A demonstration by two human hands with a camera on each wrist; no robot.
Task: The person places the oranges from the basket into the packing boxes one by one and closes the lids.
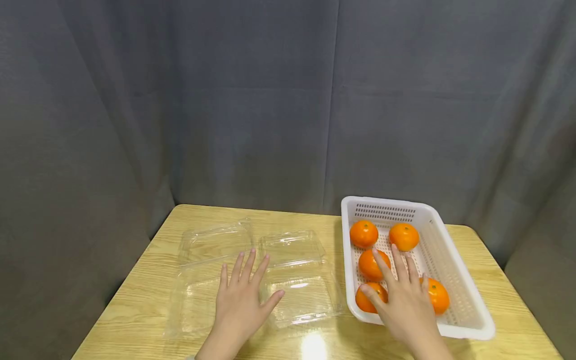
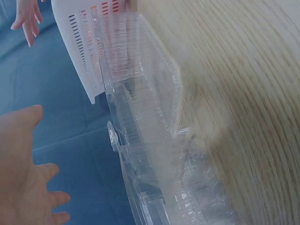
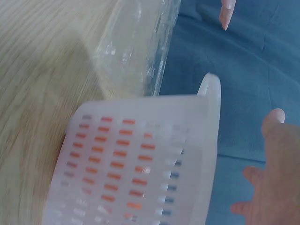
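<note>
Left hand (image 1: 243,302), spread and holding nothing, hovers over two clear plastic containers (image 1: 299,295) that lie opened out on the worktop (image 1: 135,312), apparently so that their hollows are within easy reach. Right hand (image 1: 407,305), fingers likewise apart and grasping nothing, hangs above the white basket (image 1: 470,331), where at least five orange fruits (image 1: 404,236) sit loose; its raised walls presumably stop such round things rolling off.

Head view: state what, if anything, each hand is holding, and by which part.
Nothing is held: the left hand, fingers spread, is above the clear plastic containers, and the right hand, likewise spread, is above the white basket of oranges.
</note>
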